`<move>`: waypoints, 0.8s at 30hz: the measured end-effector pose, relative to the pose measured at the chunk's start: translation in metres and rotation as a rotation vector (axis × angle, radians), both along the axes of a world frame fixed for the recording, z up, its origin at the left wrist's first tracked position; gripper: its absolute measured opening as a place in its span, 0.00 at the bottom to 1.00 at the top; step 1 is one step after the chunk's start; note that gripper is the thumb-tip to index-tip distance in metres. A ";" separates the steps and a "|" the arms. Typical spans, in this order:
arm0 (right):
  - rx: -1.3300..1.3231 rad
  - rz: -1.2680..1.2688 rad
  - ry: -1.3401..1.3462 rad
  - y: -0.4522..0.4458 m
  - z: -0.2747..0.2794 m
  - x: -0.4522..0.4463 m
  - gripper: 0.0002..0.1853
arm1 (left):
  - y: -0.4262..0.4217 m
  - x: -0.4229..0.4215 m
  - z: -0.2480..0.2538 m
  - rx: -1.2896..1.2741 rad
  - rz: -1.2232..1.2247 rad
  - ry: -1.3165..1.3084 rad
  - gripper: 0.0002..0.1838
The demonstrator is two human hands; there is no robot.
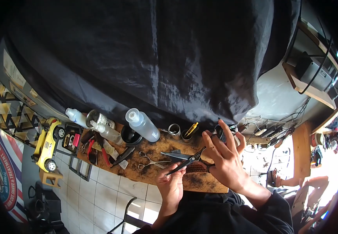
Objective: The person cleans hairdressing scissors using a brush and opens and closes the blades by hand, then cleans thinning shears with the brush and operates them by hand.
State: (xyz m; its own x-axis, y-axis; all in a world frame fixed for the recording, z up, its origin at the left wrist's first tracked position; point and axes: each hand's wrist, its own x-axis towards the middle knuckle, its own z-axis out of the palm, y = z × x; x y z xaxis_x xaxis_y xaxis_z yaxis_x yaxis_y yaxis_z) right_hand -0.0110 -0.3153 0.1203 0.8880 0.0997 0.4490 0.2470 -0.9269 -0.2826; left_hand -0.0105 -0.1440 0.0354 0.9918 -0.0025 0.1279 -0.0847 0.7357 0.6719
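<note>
- Black scissors are held above the near edge of the wooden tabletop, towards its right end, blades parted and pointing left.
- The left hand is nearly closed, thumb and fingertips pinching the lower blade.
- The right hand is spread wide at the handle end; how its fingers sit in the loops is hard to tell.
- Silver scissors lie on the tabletop just left of the black pair, near the near edge.
- Along the far edge, from right to left, stand a cup with a yellow tool in it, a metal cup, a large clear bottle and a black bowl.
- Further left are a spray bottle and a labelled can.
- Red-handled pliers lie near the near edge, left of centre.
- A black tray sits at the left end, with a yellow toy car beyond it.
- Black cloth spreads beyond the far edge.
</note>
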 end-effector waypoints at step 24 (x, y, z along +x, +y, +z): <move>0.074 0.208 0.083 -0.004 -0.004 -0.003 0.43 | -0.004 0.014 0.011 0.242 0.128 -0.035 0.14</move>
